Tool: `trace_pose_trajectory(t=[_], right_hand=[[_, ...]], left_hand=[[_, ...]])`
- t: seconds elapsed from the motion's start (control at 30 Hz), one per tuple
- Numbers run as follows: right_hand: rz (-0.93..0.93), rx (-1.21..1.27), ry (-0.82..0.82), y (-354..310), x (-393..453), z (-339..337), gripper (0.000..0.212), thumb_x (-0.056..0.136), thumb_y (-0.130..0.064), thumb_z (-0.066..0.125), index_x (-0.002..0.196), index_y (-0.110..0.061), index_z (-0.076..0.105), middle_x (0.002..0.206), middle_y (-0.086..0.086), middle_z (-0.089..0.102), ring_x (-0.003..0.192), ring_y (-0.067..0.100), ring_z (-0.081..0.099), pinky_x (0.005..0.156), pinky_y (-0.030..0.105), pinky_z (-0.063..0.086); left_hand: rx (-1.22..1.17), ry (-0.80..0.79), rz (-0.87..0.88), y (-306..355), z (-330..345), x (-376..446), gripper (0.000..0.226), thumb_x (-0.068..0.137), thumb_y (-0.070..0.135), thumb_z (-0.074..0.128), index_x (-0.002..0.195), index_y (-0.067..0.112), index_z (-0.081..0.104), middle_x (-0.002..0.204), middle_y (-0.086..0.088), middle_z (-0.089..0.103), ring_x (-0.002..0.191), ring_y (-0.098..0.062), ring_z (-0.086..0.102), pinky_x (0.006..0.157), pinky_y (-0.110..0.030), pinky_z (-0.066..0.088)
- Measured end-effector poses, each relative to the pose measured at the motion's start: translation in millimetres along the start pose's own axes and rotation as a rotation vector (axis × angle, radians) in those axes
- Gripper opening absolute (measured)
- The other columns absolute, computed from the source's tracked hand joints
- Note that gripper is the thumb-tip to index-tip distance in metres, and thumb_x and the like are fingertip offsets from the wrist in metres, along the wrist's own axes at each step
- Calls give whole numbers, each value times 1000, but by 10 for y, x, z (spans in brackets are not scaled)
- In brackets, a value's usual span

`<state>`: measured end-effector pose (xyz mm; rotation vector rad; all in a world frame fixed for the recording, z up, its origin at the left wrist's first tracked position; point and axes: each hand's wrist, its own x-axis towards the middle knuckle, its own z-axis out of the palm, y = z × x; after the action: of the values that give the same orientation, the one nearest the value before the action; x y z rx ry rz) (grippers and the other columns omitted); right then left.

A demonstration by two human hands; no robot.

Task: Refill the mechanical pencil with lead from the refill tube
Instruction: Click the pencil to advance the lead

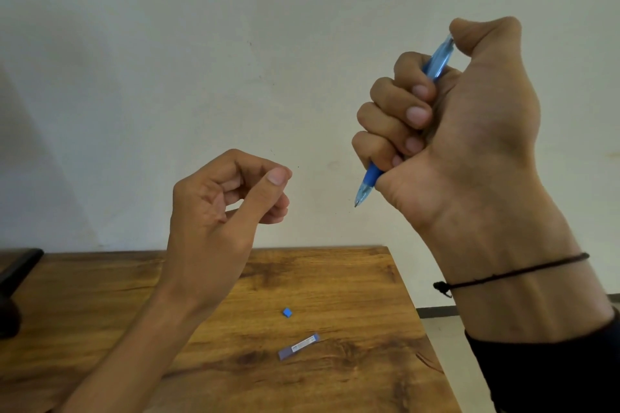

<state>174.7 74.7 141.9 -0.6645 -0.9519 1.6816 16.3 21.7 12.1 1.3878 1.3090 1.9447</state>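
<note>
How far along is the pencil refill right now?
Late stage, it looks like. Done: the refill tube lies on the table, its small blue cap off beside it. In hand: the right hand fists the blue pencil, tip down, thumb on its top end, apparently clicking. The left hand pinches near the tip; any lead is too fine to see. Left: confirm lead feeds, recap the tube.

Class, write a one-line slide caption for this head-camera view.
Right hand grips a blue mechanical pencil, thumb on top; left hand pinched; refill tube and small blue cap on wooden table.
</note>
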Motion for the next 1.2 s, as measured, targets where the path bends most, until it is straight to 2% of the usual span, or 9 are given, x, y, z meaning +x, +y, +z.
trace_pose_trajectory(t=[0.3, 0.7, 0.87, 1.03, 1.2], right_hand=[[24, 21, 1, 77, 29, -7, 57, 103, -52, 37, 57, -20, 29, 52, -4, 21, 44, 13, 12, 41, 26, 15], [33, 21, 8, 133, 71, -17, 56, 102, -51, 38, 56, -20, 28, 51, -4, 21, 43, 14, 12, 40, 25, 15], [25, 31, 24, 166, 106, -38, 56, 101, -51, 38, 56, -21, 28, 50, -4, 20, 43, 14, 12, 40, 25, 15], [38, 59, 61, 267, 198, -107, 57, 102, -53, 40, 55, -21, 29, 49, -5, 22, 42, 13, 13, 39, 24, 16], [65, 99, 88, 362, 287, -192, 57, 101, -51, 39, 55, -20, 29, 47, -5, 23, 41, 13, 14, 40, 24, 15]], left_hand=[[-14, -9, 3, -5, 9, -8, 15, 90, 44, 69, 87, 33, 80, 81, -7, 77, 75, -22, 74, 70, -36, 68], [-4, -9, -18, -28, -4, -20, 20, 91, 44, 70, 92, 27, 80, 78, -6, 76, 75, -23, 74, 72, -44, 69], [-9, -14, -24, -22, 10, -23, 18, 91, 44, 70, 91, 28, 80, 79, -7, 76, 75, -23, 74, 71, -41, 69], [-24, -20, -39, -21, 19, -32, 19, 90, 44, 70, 91, 27, 80, 79, -6, 76, 75, -21, 74, 71, -32, 66], [-17, -22, -45, -41, 22, -39, 18, 90, 43, 70, 90, 28, 80, 79, -7, 76, 75, -21, 74, 71, -33, 67]])
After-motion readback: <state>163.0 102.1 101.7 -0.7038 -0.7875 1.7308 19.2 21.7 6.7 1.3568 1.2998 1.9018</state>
